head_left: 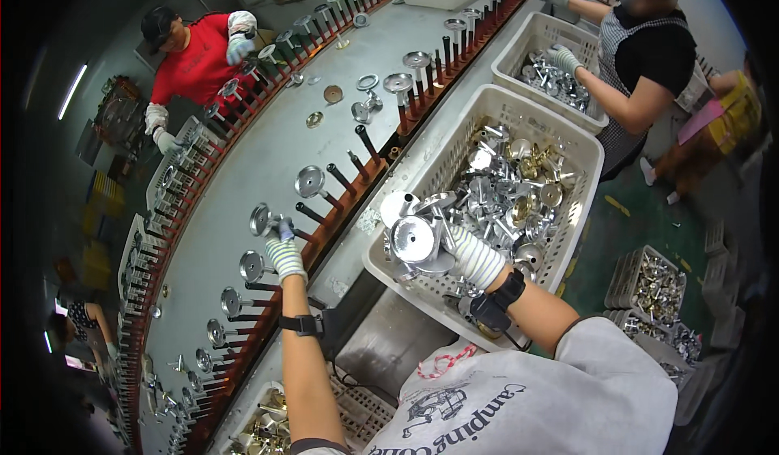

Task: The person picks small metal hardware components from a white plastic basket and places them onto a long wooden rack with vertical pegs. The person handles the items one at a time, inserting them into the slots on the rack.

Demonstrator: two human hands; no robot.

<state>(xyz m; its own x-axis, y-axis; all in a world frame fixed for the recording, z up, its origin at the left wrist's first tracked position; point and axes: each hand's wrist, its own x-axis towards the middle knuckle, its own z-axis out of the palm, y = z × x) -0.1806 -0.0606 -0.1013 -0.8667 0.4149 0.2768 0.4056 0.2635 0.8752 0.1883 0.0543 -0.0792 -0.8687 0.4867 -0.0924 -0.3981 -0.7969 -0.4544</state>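
My left hand [285, 258], in a striped glove, closes on a shiny metal disc with a stem [260, 219] at one of the upright pegs along the curved conveyor's near edge. My right hand [479, 259], gloved alike, grips a bunch of silvery stemmed metal discs [413, 239] over the near end of a white perforated crate [591, 156]. Its fingers are partly hidden behind the discs. Loose silver and brass-coloured stemmed parts [495, 199] lie heaped inside that crate. A disc [309, 182] sits on a neighbouring peg, while several black-tipped pegs [342, 179] beyond it are bare.
The grey conveyor table [268, 143] carries loose parts. Across it works a person in red [193, 53]; at the upper right, another person [641, 57] reaches into a second white crate [519, 41]. Stacked crates of parts [629, 272] stand on the green floor at right.
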